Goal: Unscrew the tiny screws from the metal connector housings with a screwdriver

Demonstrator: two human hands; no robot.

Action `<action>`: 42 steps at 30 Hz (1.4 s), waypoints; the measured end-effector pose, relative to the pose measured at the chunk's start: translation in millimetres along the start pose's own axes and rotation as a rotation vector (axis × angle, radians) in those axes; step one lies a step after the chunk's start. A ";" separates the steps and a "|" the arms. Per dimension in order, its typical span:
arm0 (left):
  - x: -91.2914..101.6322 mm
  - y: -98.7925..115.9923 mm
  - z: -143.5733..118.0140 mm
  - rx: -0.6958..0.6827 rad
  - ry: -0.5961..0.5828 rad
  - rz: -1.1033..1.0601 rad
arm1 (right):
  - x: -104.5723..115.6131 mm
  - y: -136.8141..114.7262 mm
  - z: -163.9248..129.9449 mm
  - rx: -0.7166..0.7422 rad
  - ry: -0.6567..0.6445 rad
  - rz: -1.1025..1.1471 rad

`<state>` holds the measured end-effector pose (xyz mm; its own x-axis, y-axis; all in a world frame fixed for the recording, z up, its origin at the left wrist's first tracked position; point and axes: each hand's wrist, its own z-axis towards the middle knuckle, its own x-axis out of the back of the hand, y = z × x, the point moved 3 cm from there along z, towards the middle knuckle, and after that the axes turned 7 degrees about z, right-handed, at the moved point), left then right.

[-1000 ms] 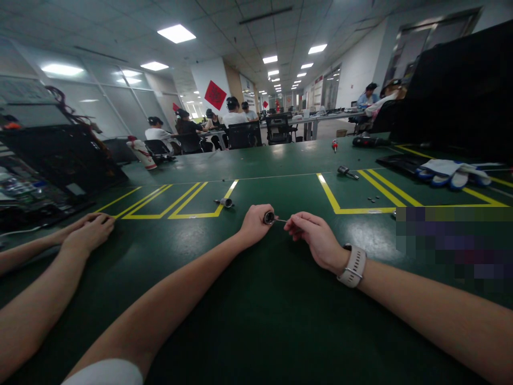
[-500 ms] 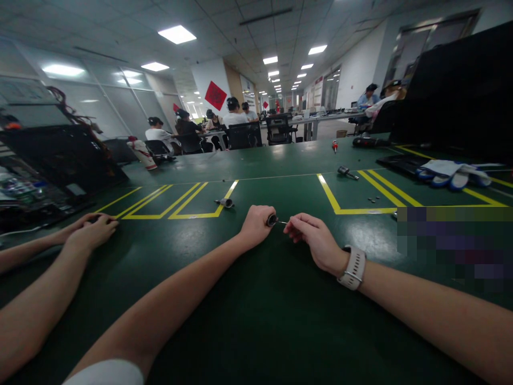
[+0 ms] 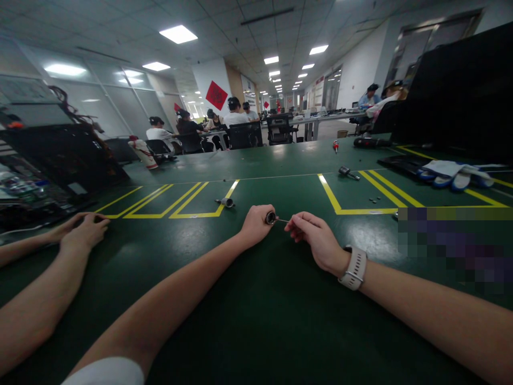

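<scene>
Little differs from half a second ago: my two hands hold the same pose at the middle of the counter [image 3: 256, 321], and the tool has only turned slightly, so I see its round dark end face-on again. The co-worker's hands [image 3: 82, 229] on my left have slid a little further left and sit closer together near the yellow tape [image 3: 188, 200].

My left hand [image 3: 256, 223] is curled shut around the tool [image 3: 271, 217], a short dark barrel with a ringed end, held just above the green surface. A thin bit [image 3: 281, 220] sticks out of it toward my right hand [image 3: 316, 238], whose thumb and forefinger pinch the bit's far end; the other fingers are curled under. A pale watch [image 3: 352, 267] sits on that wrist.

I see no open containers near my hands. Loose items lie about instead: a small metal part [image 3: 226, 202] beyond my left hand, another tool [image 3: 347, 172] farther right, a few tiny screws [image 3: 374, 200] inside the yellow lines, and gloves [image 3: 452, 174] at the far right.
</scene>
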<state>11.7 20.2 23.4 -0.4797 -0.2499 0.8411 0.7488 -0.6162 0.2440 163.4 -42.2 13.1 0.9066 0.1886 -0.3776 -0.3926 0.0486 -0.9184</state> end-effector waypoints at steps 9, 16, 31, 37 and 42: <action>-0.1 -0.6 -1.5 -0.009 0.026 -0.071 | 2.4 -0.1 4.9 -0.070 -0.010 0.125; -2.0 -3.6 0.0 -0.013 0.014 -0.153 | 0.9 -0.7 2.6 -0.038 -0.001 0.122; 0.8 -2.3 -2.0 -0.036 0.037 -0.209 | 0.3 -2.5 3.4 -0.101 -0.028 0.158; -1.2 -1.8 0.1 0.008 0.024 -0.039 | -1.2 -1.0 1.4 -0.012 -0.003 0.031; -0.2 1.2 -0.4 -0.044 0.025 0.062 | -0.8 -0.2 2.0 -0.033 -0.017 0.008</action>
<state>12.5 19.3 23.4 -0.4452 -0.3068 0.8412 0.7568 -0.6310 0.1704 162.4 -40.5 13.8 0.9004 0.2058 -0.3834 -0.3946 0.0147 -0.9187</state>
